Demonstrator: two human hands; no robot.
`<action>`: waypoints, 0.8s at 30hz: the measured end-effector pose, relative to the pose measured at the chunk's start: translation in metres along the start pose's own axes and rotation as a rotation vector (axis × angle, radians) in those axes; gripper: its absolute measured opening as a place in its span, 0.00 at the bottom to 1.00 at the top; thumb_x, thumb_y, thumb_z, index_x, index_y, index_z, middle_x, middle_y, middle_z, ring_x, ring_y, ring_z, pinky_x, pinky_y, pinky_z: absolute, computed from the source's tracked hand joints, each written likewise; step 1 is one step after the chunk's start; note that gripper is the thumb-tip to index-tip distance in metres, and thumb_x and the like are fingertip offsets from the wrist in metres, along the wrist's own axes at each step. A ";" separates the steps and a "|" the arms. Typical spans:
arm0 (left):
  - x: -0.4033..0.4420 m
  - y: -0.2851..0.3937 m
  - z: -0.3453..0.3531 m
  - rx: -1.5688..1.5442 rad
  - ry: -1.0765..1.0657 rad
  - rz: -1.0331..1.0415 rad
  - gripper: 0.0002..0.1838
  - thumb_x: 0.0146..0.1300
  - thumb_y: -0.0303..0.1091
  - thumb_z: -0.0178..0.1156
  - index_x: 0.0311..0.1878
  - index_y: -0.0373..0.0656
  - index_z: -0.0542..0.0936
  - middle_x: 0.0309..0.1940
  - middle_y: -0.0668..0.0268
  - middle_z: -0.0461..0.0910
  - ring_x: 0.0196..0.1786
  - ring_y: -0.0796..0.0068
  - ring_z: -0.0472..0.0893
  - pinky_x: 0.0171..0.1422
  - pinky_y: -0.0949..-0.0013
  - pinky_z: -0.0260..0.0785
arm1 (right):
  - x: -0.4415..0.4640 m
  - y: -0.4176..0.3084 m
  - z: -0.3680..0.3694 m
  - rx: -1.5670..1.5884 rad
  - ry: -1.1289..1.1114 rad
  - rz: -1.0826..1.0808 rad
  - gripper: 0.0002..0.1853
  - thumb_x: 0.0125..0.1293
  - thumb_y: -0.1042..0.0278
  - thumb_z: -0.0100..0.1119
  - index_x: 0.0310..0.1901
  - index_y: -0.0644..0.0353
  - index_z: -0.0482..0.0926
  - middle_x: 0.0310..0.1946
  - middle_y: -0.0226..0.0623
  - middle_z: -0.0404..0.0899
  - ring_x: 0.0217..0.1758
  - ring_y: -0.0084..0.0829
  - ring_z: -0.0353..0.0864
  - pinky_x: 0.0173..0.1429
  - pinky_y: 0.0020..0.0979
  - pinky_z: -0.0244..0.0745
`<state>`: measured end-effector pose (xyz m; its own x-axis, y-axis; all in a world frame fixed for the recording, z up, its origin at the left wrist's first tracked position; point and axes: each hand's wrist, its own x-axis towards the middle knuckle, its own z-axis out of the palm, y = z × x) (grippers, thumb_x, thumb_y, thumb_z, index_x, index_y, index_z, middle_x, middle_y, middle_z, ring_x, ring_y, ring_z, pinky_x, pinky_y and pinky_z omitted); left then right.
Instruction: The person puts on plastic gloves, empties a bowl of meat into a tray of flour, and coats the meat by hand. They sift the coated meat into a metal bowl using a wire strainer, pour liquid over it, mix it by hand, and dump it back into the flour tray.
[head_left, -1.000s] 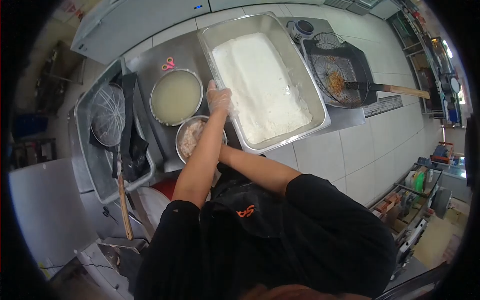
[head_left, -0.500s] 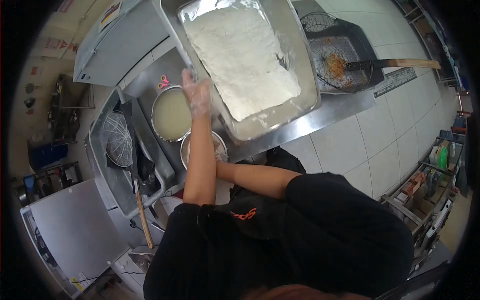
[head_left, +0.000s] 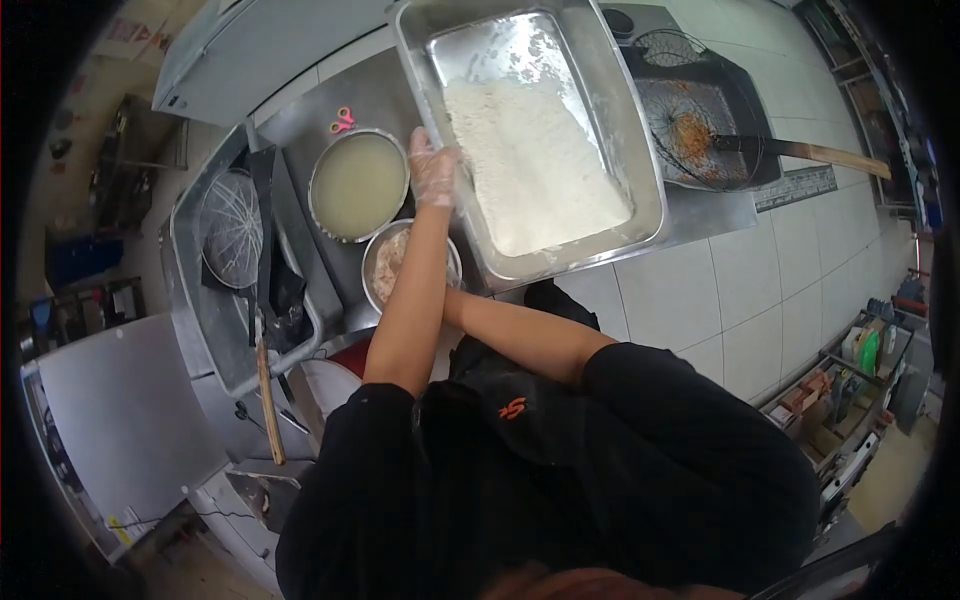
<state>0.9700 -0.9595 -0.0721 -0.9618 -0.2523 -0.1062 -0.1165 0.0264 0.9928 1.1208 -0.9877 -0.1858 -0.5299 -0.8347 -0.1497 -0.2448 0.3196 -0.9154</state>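
My left hand [head_left: 433,172], in a clear plastic glove, grips the left side of a deep rectangular metal pan [head_left: 645,205]. White flour [head_left: 540,170] lies over the lower part of the pan, while bare metal shows at its far end. My right forearm [head_left: 520,330] crosses beneath my left forearm toward a metal bowl [head_left: 372,285] of pale pink, meat-like pieces [head_left: 388,262]. The right hand is mostly hidden behind the left forearm, at the bowl, so its fingers do not show. Beyond that bowl stands a round container of cloudy yellowish liquid [head_left: 358,187].
Pink-handled scissors [head_left: 343,120] lie on the steel table [head_left: 285,125]. Left is a grey tub [head_left: 185,250] with a wire strainer [head_left: 232,235]. To the right, a dark tray [head_left: 752,90] holds a wooden-handled wire skimmer [head_left: 820,152] with orange crumbs.
The flour has slid toward the pan's near end, baring metal at the far end. My left hand stays at the pan's side. The view has shifted slightly.
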 end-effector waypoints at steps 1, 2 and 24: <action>0.007 -0.015 0.002 -0.009 0.014 -0.004 0.15 0.42 0.21 0.57 0.38 0.40 0.72 0.30 0.66 0.75 0.31 0.74 0.74 0.36 0.70 0.68 | -0.001 0.003 -0.006 0.183 -0.035 0.004 0.26 0.75 0.56 0.36 0.71 0.51 0.58 0.73 0.32 0.53 0.75 0.32 0.49 0.77 0.31 0.36; 0.020 -0.041 0.004 -0.064 -0.016 -0.003 0.17 0.44 0.21 0.57 0.41 0.40 0.71 0.33 0.65 0.75 0.32 0.72 0.74 0.36 0.68 0.69 | -0.001 0.007 -0.009 0.150 0.003 0.007 0.26 0.74 0.55 0.37 0.71 0.52 0.58 0.73 0.33 0.54 0.75 0.32 0.49 0.77 0.32 0.38; -0.307 -0.085 -0.350 0.068 0.080 -0.375 0.14 0.64 0.37 0.61 0.48 0.40 0.74 0.47 0.62 0.80 0.54 0.70 0.78 0.58 0.67 0.69 | 0.029 -0.072 -0.085 -0.862 -0.115 0.303 0.19 0.58 0.68 0.48 0.50 0.63 0.78 0.41 0.59 0.80 0.44 0.58 0.80 0.54 0.47 0.74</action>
<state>1.3620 -1.2232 -0.1049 -0.8272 -0.3310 -0.4542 -0.4755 -0.0184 0.8795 1.0537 -0.9967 -0.0924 -0.5973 -0.6858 -0.4159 -0.6538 0.7167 -0.2428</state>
